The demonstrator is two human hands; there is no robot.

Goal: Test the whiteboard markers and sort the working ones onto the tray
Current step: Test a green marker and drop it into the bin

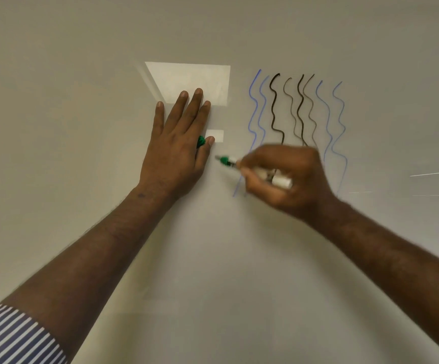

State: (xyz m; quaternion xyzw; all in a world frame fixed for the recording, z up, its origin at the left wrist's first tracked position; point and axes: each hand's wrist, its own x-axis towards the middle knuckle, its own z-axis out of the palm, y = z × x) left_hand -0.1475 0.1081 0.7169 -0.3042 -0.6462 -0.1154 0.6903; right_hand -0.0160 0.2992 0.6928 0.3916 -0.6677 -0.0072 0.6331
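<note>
The whiteboard (82, 114) fills the view. My left hand (175, 151) lies flat on it with straight fingers, while its thumb pinches a green cap (200, 141) against the side of the hand. My right hand (292, 166) grips an uncapped green marker (228, 162) with a white barrel. The marker's tip points left, close to the board and a little right of my left thumb. No green line shows under the tip. No tray is in view.
Several wavy blue lines (252, 106) and black lines (274, 111) run down the board above and behind my right hand. A bright reflection of a ceiling light (187, 77) sits above my left fingers.
</note>
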